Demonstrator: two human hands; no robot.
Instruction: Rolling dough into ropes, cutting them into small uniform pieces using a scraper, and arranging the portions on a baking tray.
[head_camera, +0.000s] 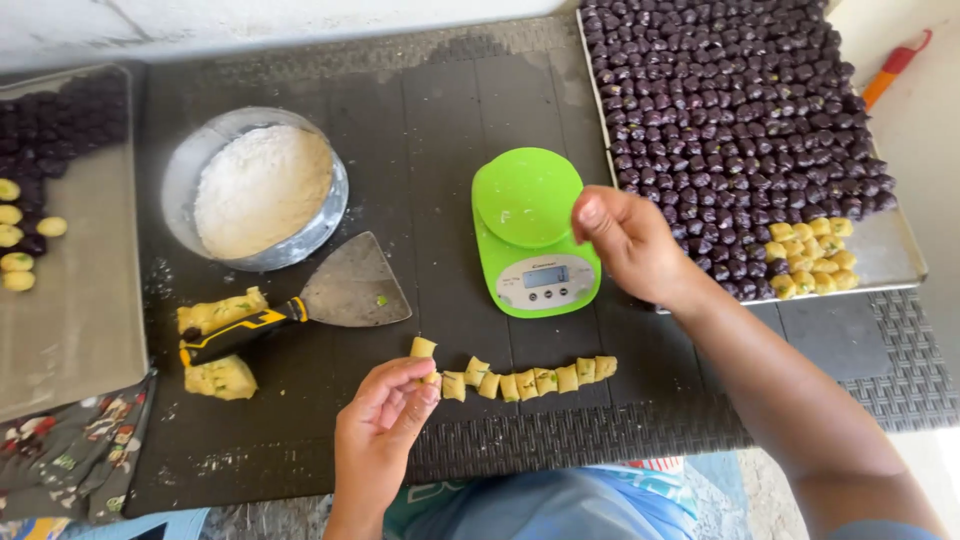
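Nearest the camera, the left hand (385, 415) comes up from the bottom edge with its palm turned upward and its fingers curled inward; thumb and fingertips are closed on a small yellow dough piece (431, 379) at the left end of a row of cut dough pieces (530, 380); that row lies on the dark mat (450, 140) just in front of the scale, its pieces touching side by side; one more cut piece (423, 347) stands a little apart, just above the fingertips. To the left, two larger dough chunks (222, 345) lie on the mat, and a scraper with a black and yellow handle (335, 300) rests between them, its metal blade pointing right. The right hand (630, 245) reaches in from the lower right, forearm slanting across the mat, wrist bent, fingers drawn together with the thumb pressed toward them beside the green kitchen scale (535, 230); whether anything is pinched between them I cannot tell; the hand hovers at the right rim of the scale's round platform. Farther back on the left sits a metal bowl of flour (258, 190). At the far right a metal tray (890, 255) carries rows of dark purple balls (730, 110) with a small cluster of yellow pieces (812, 255) at its near corner; at the left edge another tray (80, 300) holds a few purple and yellow pieces.
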